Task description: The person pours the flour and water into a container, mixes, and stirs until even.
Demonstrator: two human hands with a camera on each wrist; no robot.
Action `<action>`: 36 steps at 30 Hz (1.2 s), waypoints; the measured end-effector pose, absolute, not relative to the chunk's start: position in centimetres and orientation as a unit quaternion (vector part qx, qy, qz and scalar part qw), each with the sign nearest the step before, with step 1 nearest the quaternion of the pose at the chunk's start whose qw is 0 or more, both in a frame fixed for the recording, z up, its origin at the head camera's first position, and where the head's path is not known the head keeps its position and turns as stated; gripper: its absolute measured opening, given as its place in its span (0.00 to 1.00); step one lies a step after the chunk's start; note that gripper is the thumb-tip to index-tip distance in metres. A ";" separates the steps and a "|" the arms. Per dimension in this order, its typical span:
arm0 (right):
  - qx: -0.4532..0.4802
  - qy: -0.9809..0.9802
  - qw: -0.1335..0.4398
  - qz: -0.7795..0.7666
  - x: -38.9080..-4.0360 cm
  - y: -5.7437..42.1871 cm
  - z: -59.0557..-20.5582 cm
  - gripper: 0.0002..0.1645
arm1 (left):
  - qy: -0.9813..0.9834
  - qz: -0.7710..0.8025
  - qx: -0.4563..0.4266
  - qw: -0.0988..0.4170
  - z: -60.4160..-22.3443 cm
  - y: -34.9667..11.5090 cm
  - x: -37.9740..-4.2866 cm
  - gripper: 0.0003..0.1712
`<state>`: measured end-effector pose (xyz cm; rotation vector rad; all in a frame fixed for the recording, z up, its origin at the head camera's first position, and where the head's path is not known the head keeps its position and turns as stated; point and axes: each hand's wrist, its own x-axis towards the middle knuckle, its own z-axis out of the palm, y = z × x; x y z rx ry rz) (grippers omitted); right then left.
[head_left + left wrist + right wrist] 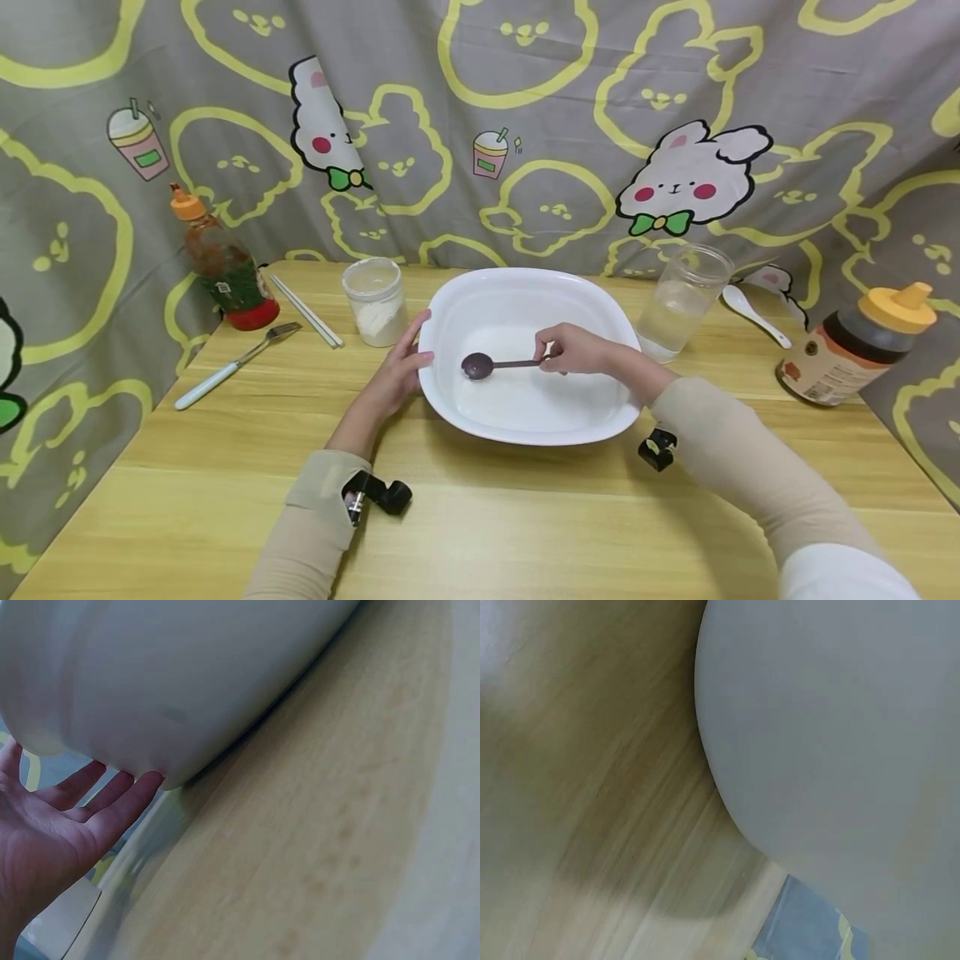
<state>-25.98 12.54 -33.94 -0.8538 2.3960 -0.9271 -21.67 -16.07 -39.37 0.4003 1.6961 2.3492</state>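
A white basin (pixel 525 417) stands in the middle of the table, its outer wall filling much of both wrist views. My left hand (pixel 397 375) holds its left side, thumb at the rim and the other fingertips against the outer wall, as the left wrist view shows. Inside the basin, a dark brown spoon (pixel 477 366) points left, its bowl low over the white bottom. The end of its handle is pinched between the thumb and fingers of my right hand (pixel 576 348). That hand is hidden in the right wrist view.
Left of the basin are a jar of white powder (pixel 378 317), chopsticks (pixel 306 310), a fork (pixel 238 364) and a red sauce bottle (pixel 225 262). To the right stand a glass jar of clear liquid (pixel 675 312), a white spoon (pixel 755 315) and a dark sauce bottle (pixel 851 346). A patterned curtain (pixel 420 75) hangs behind.
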 end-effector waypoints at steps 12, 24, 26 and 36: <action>-0.342 0.865 0.260 -0.259 -25.2 15.9 -31.1 0.04 | 0.577 0.799 0.131 0.111 -39.4 -16.1 -21.8 0.40; -0.286 0.936 0.107 -0.175 -26.3 18.4 -29.8 0.05 | 0.576 0.799 0.132 0.109 -39.5 -16.1 -21.9 0.40; -0.273 0.941 0.095 -0.175 -26.7 18.1 -30.2 0.05 | 0.574 0.801 0.132 0.110 -39.5 -16.1 -21.9 0.40; -0.299 0.924 0.086 -0.224 -27.4 14.5 -32.2 0.03 | 0.578 0.798 0.132 0.110 -39.5 -16.1 -21.9 0.40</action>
